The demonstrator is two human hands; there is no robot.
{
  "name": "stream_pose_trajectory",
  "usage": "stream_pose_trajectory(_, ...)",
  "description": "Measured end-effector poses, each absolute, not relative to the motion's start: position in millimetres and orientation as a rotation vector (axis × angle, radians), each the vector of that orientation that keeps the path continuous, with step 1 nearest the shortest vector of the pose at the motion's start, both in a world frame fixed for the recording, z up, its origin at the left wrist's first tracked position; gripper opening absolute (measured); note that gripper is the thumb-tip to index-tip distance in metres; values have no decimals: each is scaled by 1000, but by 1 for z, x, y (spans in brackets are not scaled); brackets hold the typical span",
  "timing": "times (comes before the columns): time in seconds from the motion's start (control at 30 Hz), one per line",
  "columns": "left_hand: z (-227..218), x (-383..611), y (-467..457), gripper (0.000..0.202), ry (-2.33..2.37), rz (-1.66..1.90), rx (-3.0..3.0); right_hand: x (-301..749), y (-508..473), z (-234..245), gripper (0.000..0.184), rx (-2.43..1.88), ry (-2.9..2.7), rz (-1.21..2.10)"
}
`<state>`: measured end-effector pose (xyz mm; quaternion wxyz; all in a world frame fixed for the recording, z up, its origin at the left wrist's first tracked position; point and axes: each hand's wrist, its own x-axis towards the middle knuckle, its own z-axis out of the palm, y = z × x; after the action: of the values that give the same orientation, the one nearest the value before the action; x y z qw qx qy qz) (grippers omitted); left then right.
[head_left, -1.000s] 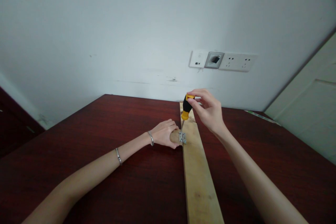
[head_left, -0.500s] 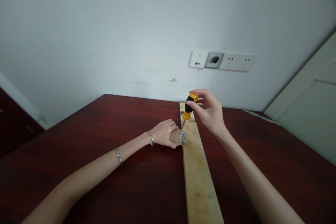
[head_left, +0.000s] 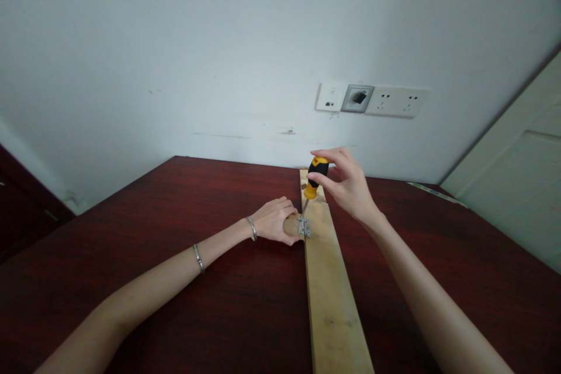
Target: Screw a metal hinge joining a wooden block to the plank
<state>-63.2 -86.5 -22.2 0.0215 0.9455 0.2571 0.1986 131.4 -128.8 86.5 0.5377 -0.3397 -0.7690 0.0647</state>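
Note:
A long pale wooden plank (head_left: 331, 292) lies on the dark red table (head_left: 184, 280), running away from me. A small metal hinge (head_left: 304, 227) sits at the plank's left edge. My left hand (head_left: 275, 221) is closed round a short wooden piece (head_left: 291, 226) pressed against that edge beside the hinge. My right hand (head_left: 348, 187) pinches the yellow and black handle of a screwdriver (head_left: 314, 177), which stands nearly upright with its thin shaft pointing down at the hinge.
A white wall rises just behind the table, with a row of sockets and a switch (head_left: 371, 100). A pale door (head_left: 517, 187) stands at the right. Two bangles circle my left forearm (head_left: 198, 259).
The screwdriver handle has shifted slightly between my right fingers, leaning a little right and then back upright. My left hand and the plank have stayed put.

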Motion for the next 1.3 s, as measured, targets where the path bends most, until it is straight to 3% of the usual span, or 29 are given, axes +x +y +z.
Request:
stream_pose_trajectory(0.2,-21,-63,-86,52,777,594,2933,137,-130,88,49,-766,-1954,339)
stream_pose_trajectory(0.53,-21,-63,-87,52,792,600,2915,133,-132,90,41,-825,-1983,156)
stream_pose_trajectory(0.8,-23,-63,-85,54,763,624,2943,141,-131,89,55,-802,-2000,312)
stream_pose_trajectory(1.3,-22,-63,-85,55,793,583,2935,135,-125,81,44,-760,-1978,-73)
